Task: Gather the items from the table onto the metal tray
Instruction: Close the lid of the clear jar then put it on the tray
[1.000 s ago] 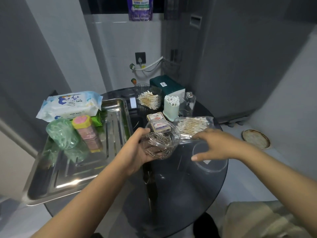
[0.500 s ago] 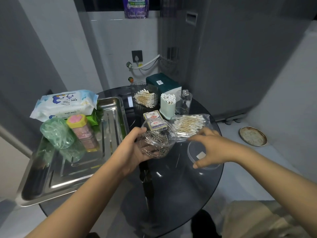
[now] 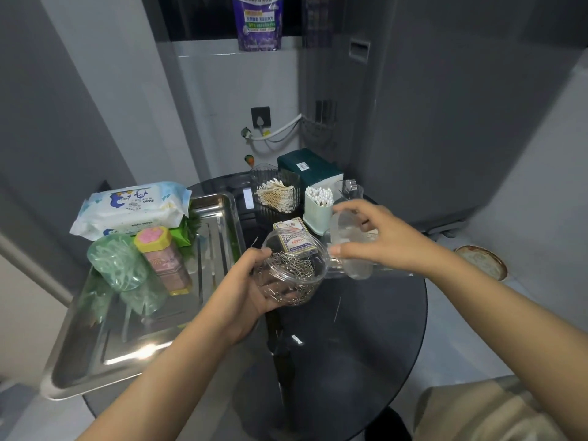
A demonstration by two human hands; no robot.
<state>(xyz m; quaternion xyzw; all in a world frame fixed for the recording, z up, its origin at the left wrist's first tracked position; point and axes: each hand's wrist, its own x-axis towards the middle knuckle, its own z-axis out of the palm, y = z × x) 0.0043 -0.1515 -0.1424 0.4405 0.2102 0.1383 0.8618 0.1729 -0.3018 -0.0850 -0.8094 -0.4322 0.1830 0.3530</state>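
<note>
Grey walls (image 3: 79, 100) closed in the left side, and a white tiled wall (image 3: 219, 100) stood behind the far edge of the round dark glass table (image 3: 366, 329). A dark wall socket (image 3: 261, 117) was set in the tiles, with a white hose (image 3: 280, 130) curving beside it. A tall grey appliance (image 3: 445, 106) filled the right. A purple refill pouch (image 3: 257, 22) sat on the ledge above. The floor (image 3: 537, 237) was pale, with a round drain cover (image 3: 482, 261) past the table's right edge.

Single head-worn view, down over table (image 3: 366, 329), apparently close.
</note>
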